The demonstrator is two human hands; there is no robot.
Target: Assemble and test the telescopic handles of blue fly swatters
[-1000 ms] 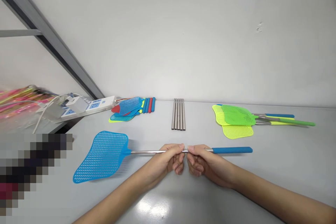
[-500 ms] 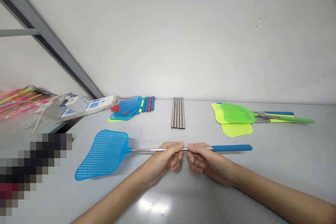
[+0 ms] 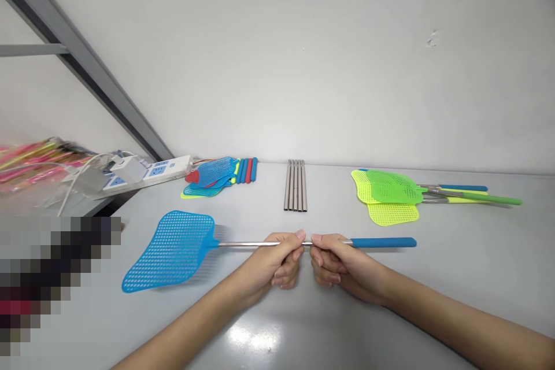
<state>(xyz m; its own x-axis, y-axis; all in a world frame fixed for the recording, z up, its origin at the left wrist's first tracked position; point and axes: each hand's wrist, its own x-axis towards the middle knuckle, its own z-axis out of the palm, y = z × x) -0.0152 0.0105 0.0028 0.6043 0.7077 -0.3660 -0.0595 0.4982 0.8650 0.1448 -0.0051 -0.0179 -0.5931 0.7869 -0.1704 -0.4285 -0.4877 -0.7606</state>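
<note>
Two closed grips: left hand [image 3: 281,260] and right hand [image 3: 340,260] pinch the metal shaft [image 3: 247,244] of the blue flyswatter [image 3: 210,243], over the worktop [image 3: 477,266]. Probably light; shaft stiff, maybe slick; mesh head [image 3: 171,251] likely bendy. Best held by shaft or blue handle [image 3: 384,242].

Likely a workshop, I log from afar: grey worktop [image 3: 459,260], lined-up metal tubes [image 3: 295,186], piled fly swatters [image 3: 394,188], power strip [image 3: 173,168].

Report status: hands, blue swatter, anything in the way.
Left hand and right hand: gripping the metal shaft, slightly apart. Blue swatter: mesh head to the left, blue handle to the right. Nothing seen in the way; metal tubes lie beyond.
</note>
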